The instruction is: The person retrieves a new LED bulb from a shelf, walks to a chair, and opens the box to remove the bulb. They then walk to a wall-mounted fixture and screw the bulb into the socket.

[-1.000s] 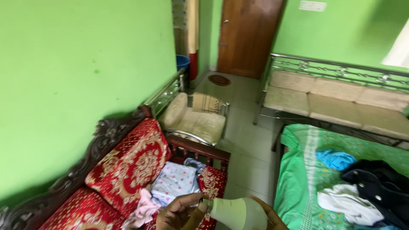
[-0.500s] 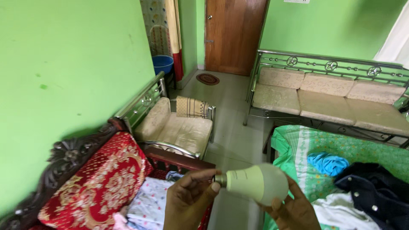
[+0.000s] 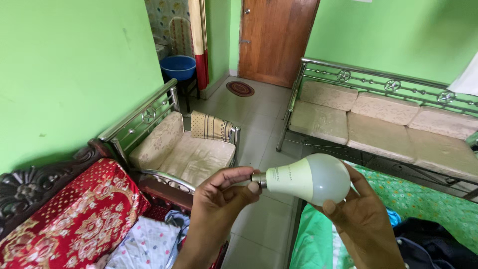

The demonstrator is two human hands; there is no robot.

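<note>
The head view looks down on a white bulb [image 3: 311, 178] held level between two hands, in front of the person and over the strip of tiled floor [image 3: 259, 149] that runs between a steel-framed chair [image 3: 184, 149] and a bed [image 3: 438, 209] with a green spread. The left hand [image 3: 219, 199] pinches the bulb's metal base between thumb and forefinger, its fingers [image 3: 234, 175] closed tight around that small cap. The right hand [image 3: 356, 214] cups the round glass end from below and behind, thumb laid on the dome and the other fingers wrapped loosely round its far side, so both hands have hold of the bulb and nothing else. The step in hand looks like an inspection or readying of the bulb: base turned toward the left, dome toward the right, the eye on the cap. Any further handling calls for a light grip on the dome, with the firmer hold kept at the base, since the dome is the part likely to slip. Left of the bulb and lower sits a sofa with a red patterned cushion [image 3: 74, 219] and some folded cloth; beyond the bulb stands a long bench [image 3: 378, 117] with pale cushions, and a brown door [image 3: 274, 40] farther off.
</note>
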